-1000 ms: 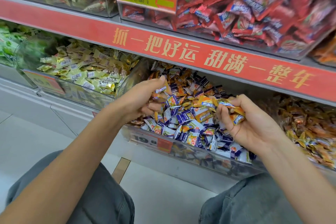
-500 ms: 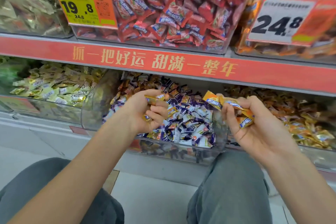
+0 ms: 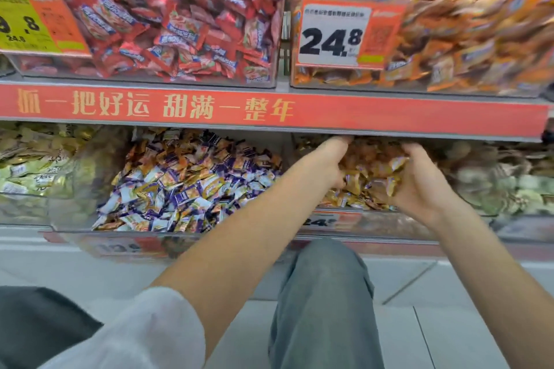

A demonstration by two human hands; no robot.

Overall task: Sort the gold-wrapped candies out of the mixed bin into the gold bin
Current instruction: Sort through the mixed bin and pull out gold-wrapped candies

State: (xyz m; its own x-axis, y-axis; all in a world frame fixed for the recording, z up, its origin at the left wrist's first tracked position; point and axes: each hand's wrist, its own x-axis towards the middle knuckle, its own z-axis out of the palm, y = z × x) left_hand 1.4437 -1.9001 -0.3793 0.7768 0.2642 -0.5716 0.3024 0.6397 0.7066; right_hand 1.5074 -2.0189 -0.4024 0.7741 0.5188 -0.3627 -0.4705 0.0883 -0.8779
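Fingers [image 3: 403, 149] of the right hand [image 3: 419, 186] curl inward over a small clutch of gold-wrapped candies [image 3: 392, 172], which sit between the fingertips and the palm, partly hidden by them; one wrapper pokes out near the top of the grip with its long axis tilted up and to the right, a twisted end pointing toward the shelf strip [image 3: 269, 111] above. How the other held pieces lie cannot be told, since motion blur smears them. The left hand [image 3: 328, 163] is also curled, knuckles toward the camera, reaching into the same bin; whether it holds candy cannot be seen from behind.

Both hands are inside the gold bin [image 3: 368, 226], over its heap of gold wrappers, which lie in no common direction. The mixed bin [image 3: 126, 241] stands just to the left of it on the same lower shelf, filled with purple-and-white and orange-gold wrappers jumbled together. Above, a bin of red candies [image 3: 186, 24] and a bin of orange ones [image 3: 464, 39] stand on the upper shelf, the latter carrying a price tag [image 3: 338, 36] reading 24.8.
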